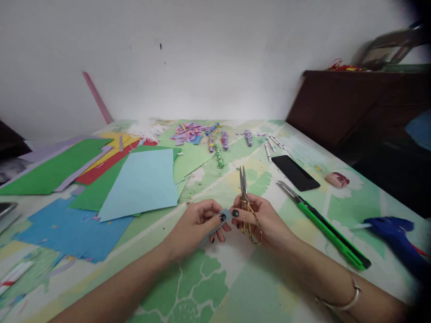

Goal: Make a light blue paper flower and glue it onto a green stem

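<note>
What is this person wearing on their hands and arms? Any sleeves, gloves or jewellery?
Both forearms are bare, with no sleeves in view. The left hand and the right hand have nails painted in a dark, near-black polish. A thin, pale, metal-looking bangle circles the right wrist. No gloves or watch show.

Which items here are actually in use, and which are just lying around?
In use: blue paper strip, pinched in the left hand; scissors, held in the right hand.
Lying about: green utility knife, black phone, blue glue gun, coloured paper sheets, rolled paper pieces.
</note>
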`<state>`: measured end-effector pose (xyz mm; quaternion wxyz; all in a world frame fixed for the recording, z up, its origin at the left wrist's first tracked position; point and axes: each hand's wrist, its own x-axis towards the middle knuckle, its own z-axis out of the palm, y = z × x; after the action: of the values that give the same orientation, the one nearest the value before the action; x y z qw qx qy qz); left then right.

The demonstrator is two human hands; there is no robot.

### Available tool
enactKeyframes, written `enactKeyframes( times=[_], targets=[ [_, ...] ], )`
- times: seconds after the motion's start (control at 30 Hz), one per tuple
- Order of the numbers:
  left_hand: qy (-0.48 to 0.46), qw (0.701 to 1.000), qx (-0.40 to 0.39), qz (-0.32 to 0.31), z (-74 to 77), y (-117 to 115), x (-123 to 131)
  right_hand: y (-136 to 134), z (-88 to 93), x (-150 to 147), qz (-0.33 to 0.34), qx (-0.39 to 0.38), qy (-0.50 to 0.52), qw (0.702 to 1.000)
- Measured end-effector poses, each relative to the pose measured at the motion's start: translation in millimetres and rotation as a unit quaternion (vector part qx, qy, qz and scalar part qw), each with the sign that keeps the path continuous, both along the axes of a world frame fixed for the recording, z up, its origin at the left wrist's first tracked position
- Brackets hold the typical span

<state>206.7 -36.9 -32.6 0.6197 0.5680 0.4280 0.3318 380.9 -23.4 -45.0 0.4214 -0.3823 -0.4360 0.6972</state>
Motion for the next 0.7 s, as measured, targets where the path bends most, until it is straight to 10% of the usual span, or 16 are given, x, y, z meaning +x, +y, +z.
enactKeyframes(
  times=[0.7],
  targets=[
    [-0.002, 0.999, 0.009, -0.033, -1.2, -7.1, 3.3, 0.7, -3.2, -2.0, -0.049, 0.099, -0.094, 0.99]
  ],
)
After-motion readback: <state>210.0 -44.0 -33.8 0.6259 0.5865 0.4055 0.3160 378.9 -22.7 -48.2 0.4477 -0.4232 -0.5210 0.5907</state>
